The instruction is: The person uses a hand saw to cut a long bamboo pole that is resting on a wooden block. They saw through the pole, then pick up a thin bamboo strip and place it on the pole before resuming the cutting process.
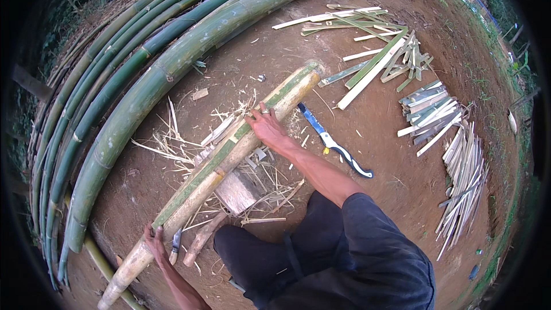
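Note:
A long bamboo pole (202,194), pale where its skin is scraped off, slants from the lower left up to the middle. A flat green bamboo strip (198,185) runs along its top between my hands; I cannot tell whether it is loose or part of the pole's skin. My left hand (155,243) closes round the pole at the strip's lower end. Farther up, my right hand (267,126) grips the pole, fingers bent over its top. A wooden block (236,192) lies beneath the pole. Beside my left hand is a knife (175,245), partly seen.
A folding saw (333,140) with a blue blade lies right of the pole. Thick green bamboo poles (166,72) are stacked at the left. Split bamboo slats (373,63) and bundles of thin sticks (462,172) lie at the right. Shavings (172,149) litter the dirt.

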A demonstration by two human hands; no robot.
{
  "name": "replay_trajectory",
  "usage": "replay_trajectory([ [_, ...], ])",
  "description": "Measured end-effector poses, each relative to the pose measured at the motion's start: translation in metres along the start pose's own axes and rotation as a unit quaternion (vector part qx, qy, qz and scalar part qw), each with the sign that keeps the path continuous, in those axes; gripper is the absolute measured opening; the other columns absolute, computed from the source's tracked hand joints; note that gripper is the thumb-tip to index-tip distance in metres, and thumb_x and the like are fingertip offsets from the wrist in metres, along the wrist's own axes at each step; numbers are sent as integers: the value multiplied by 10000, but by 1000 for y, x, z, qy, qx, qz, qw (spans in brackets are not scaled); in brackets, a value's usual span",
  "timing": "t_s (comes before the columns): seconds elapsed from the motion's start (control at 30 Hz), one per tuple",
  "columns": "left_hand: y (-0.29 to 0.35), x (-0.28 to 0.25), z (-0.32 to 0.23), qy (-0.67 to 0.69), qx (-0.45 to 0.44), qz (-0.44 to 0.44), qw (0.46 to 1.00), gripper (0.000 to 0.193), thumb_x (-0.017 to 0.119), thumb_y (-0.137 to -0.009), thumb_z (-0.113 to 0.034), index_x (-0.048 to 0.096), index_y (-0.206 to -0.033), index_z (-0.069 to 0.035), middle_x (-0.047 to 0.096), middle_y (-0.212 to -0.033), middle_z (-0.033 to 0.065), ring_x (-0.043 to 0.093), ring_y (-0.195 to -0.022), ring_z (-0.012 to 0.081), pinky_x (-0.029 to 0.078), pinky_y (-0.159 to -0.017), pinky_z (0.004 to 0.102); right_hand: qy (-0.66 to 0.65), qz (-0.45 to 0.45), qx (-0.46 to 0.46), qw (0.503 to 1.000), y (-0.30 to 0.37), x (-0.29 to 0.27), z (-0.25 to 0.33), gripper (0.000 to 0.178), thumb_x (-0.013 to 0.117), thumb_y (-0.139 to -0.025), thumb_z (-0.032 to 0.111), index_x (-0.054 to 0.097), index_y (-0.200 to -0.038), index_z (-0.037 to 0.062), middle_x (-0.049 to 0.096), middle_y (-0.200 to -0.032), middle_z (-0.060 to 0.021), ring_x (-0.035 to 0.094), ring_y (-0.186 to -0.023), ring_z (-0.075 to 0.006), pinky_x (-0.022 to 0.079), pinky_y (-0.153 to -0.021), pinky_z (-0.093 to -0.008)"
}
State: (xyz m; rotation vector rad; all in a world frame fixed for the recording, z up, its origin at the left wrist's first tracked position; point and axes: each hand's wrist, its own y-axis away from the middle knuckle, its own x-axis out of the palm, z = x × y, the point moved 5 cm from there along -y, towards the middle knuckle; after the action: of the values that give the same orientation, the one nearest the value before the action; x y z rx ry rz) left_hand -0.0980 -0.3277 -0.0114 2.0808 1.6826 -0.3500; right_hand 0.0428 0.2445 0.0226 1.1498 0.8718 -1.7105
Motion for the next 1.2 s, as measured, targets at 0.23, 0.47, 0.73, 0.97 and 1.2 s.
replay_trajectory([
  [0.23, -9, 0, 2, -61, 9, -7, 998, 442, 719, -880, -191, 603, -1257, 8, 604, -1203, 84, 526, -1095, 214, 392, -1002, 346, -22, 35, 23, 999, -3, -3, -7, 611, 453, -835, -139, 572, -1382, 105, 392, -1542, -180, 245, -1465, -449, 207, -1196, -645],
  [0.47, -7, 0, 8, -60, 2, -3, 998, 439, 709, -881, -181, 597, -1259, 14, 591, -1229, 97, 518, -1128, 238, 369, -1032, 358, -53, 74, 36, 995, -2, -17, -3, 637, 461, -825, -146, 548, -1406, 99, 369, -1561, -170, 215, -1482, -432, 173, -1209, -624],
  [0.73, 9, 15, -25, -69, 54, -9, 996, 428, 721, -847, -182, 650, -1213, 27, 589, -1295, 169, 505, -1252, 304, 313, -1118, 389, -24, 113, 5, 993, 3, -16, -12, 735, 490, -824, -118, 396, -1515, 115, 275, -1605, -161, 121, -1500, -442, 155, -1214, -620],
  [0.97, 7, 10, -32, -164, 38, -29, 985, 523, 738, -814, -328, 667, -1279, -100, 601, -1383, 77, 356, -1436, 321, 27, -1212, 559, 80, 101, -59, 990, -1, -1, -18, 726, 543, -795, -23, 390, -1497, 74, 351, -1551, -195, 198, -1468, -480, 218, -1203, -565],
  [1.2, 10, 6, -25, -209, 38, -29, 977, 507, 717, -858, -454, 676, -1271, -164, 590, -1398, 3, 317, -1460, 286, -79, -1154, 678, 22, 131, -87, 987, 7, -3, -11, 1010, 803, -722, 39, 242, -1562, 69, 244, -1605, -192, 124, -1497, -450, 217, -1215, -519],
])
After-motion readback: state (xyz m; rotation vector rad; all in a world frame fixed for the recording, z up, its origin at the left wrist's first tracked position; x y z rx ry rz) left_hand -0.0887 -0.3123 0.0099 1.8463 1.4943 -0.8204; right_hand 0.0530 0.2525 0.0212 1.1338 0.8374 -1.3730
